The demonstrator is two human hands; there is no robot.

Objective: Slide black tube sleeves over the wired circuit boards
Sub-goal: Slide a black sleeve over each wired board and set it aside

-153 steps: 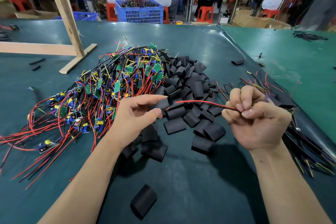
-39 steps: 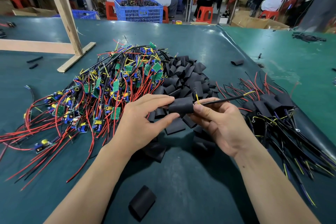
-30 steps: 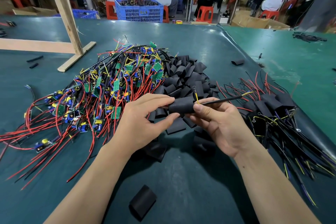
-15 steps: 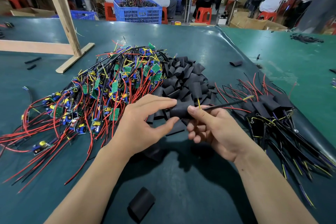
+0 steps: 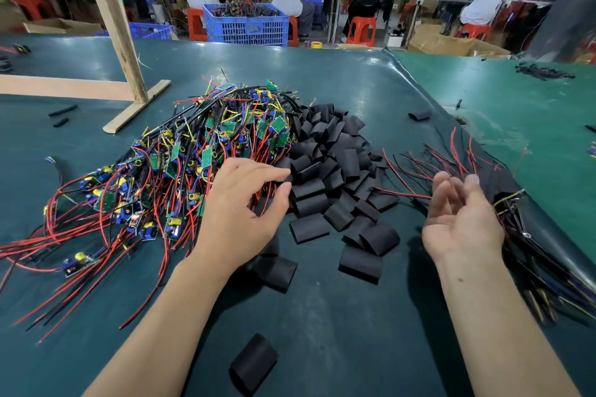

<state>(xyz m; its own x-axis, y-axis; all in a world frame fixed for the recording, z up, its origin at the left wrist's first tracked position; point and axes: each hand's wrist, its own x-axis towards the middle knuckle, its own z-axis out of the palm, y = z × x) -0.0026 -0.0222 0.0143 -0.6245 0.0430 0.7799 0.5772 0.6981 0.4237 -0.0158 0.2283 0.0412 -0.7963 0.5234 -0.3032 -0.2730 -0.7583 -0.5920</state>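
A tangled heap of wired circuit boards (image 5: pixel 180 167), green with red, black and yellow leads, covers the left middle of the green table (image 5: pixel 338 332). Beside it on the right lies a pile of flat black tube sleeves (image 5: pixel 329 171). My left hand (image 5: pixel 240 213) hovers over the seam between the two heaps, fingers loosely spread, holding nothing. My right hand (image 5: pixel 461 219) is palm up with relaxed fingers, empty, next to a stack of sleeved boards (image 5: pixel 529 235) at the right edge, whose red and black leads fan out toward the far side.
One loose sleeve (image 5: pixel 254 364) lies near the front edge; another (image 5: pixel 419 115) lies far right. A wooden frame (image 5: pixel 109 42) stands at the back left. Beyond the table stand a blue crate (image 5: pixel 246 26) and red stools, with several seated people.
Both hands have let go of the sleeved board they held together. My right hand swung right to the finished stack and opened; my left hand moved back over the heaps.
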